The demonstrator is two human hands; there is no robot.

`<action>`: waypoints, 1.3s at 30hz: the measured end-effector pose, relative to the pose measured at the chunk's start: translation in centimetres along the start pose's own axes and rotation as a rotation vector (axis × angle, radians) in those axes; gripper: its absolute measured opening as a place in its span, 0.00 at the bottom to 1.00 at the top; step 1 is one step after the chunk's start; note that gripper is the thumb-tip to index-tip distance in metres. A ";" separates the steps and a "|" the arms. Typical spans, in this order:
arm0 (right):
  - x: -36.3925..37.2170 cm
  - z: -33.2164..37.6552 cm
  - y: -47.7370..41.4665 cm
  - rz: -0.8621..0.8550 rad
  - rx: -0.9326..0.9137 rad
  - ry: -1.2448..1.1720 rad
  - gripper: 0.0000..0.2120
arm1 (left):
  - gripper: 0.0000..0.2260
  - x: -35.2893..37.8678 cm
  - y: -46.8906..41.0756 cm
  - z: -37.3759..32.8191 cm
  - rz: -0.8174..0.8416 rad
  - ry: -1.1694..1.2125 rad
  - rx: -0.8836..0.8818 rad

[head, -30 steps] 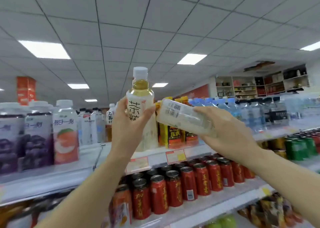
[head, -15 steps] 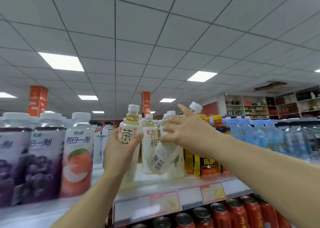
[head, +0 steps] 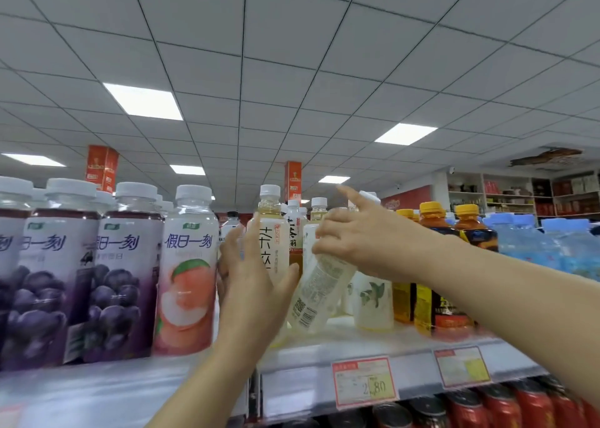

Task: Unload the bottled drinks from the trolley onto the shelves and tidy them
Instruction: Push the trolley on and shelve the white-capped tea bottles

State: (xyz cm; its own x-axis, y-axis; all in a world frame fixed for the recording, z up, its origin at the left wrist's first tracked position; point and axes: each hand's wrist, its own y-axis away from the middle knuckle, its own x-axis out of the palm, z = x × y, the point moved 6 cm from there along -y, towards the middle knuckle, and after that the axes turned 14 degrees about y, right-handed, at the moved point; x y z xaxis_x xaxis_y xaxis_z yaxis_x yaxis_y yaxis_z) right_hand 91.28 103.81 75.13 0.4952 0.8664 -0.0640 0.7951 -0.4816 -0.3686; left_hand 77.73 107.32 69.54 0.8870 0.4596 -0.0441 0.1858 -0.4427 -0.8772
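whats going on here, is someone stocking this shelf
A person is stocking drinks on the shelf. Their left hand rests with spread fingers against an upright tea bottle standing there. Their right hand grips a second, tilted bottle by its upper part, base near the shelf, not yet upright.

We are in a shop, a small supermarket by the look of it. A white shelf (head: pixel 324 356) crosses the lower half of the frame, packed with rows of bottled drinks (head: pixel 126 265). Printed price tags (head: pixel 363 382) sit on its front edge at lower right, with red cans (head: pixel 532 408) below. Stocked wall shelving (head: pixel 519 197) stands at far right, under a tiled ceiling (head: pixel 292 54) with light panels (head: pixel 143 101).
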 end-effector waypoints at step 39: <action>4.4 2.4 2.9 0.149 0.980 -1.041 0.46 | 0.47 2.1 -0.6 1.3 0.309 -0.343 -0.254</action>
State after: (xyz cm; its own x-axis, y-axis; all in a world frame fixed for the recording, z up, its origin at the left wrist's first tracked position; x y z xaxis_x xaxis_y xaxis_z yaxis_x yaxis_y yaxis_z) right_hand 94.87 106.55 71.54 -0.2664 0.7237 -0.6367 -0.0096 -0.6625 -0.7490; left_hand 78.91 109.49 69.37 0.7352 0.4850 -0.4735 0.0719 -0.7505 -0.6570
